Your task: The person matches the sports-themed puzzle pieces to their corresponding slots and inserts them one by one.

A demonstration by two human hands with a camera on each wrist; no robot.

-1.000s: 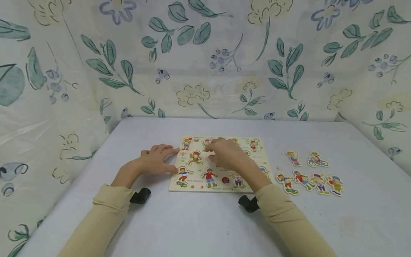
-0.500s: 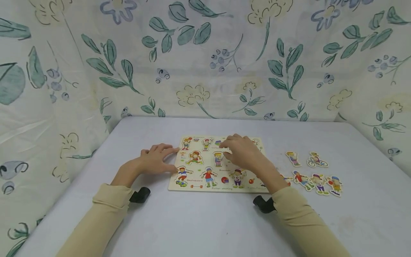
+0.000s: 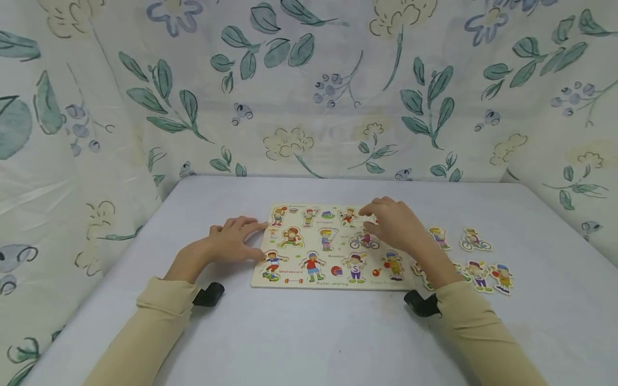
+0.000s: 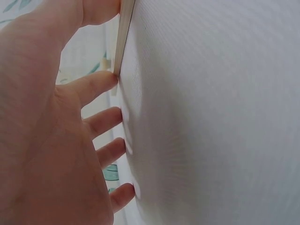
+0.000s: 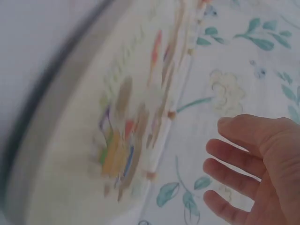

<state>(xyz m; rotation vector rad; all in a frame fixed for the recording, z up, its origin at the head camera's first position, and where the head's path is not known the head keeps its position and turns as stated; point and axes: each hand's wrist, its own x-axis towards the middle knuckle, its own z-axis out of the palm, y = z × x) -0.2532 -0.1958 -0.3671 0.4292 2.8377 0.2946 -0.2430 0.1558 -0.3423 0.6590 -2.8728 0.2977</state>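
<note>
1. Plainly a two-handed job: a printed board (image 3: pixel 311 238) lies flat on the counter (image 3: pixel 309 332), loose figures beyond its right edge.
2. Left hand (image 3: pixel 232 241): fingers spread, gripping nothing. Thumb and index finger touch the board's left edge; the other fingertips rest on the counter beside it.
3. Right hand (image 3: pixel 396 225): over the board's far right corner. Fingers loosely bent, a gap between them and the thumb; no piece visible in them. The right wrist view of the board is blurred, so how near the fingertips are to its surface I can't fairly say.
4. Loose figures: golf piece (image 3: pixel 438 238) and bicycle piece (image 3: pixel 476 239) in the row nearer the counter's far edge. Closer to the near edge, baseball piece (image 3: pixel 479 277) and ball piece (image 3: pixel 502 279) side by side. The wrist partly covers others.
5. Matching outlines on the board: golfer (image 3: pixel 326 239) and cyclist (image 3: pixel 364 240) in the middle row, batter (image 3: pixel 356 267) and ball player (image 3: pixel 393 266) along the near edge.
6. Step in hand, my reading: fitting cut-outs to their places, left hand steadying, right hand between pieces and gripping none.
7. Next move, as I judge it, calls for the right fingers to reach past the board's right edge, pinch one thin piece by its rim and turn it to suit its outline.
</note>
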